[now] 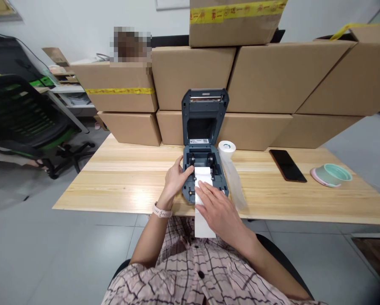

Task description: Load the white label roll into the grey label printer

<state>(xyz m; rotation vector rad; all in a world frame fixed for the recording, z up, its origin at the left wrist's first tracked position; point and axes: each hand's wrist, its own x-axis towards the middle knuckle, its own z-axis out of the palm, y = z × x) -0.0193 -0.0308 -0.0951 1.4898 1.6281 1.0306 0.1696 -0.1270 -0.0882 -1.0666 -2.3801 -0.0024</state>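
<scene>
A dark grey label printer (187, 184) stands on the wooden table with its lid (203, 116) raised. From inside it a white paper strip (204, 228) runs toward me and hangs over the table's front edge. My left hand (174, 178) grips the printer's left side, the thumb on top by the paper and the fingers outside. Across the strip lies my right hand (218, 208), palm down with its fingers stretched out flat. A white roll (227, 146) stands just right of the printer, and a translucent backing strip (236, 182) trails from it along the table.
Stacked cardboard boxes (193, 72) wall off the table's back edge. To the right on the table (120, 169) are a black phone (287, 165) and a mint green bowl (332, 174). An office chair (28, 114) stands at left. Behind the boxes a person's head shows, blurred.
</scene>
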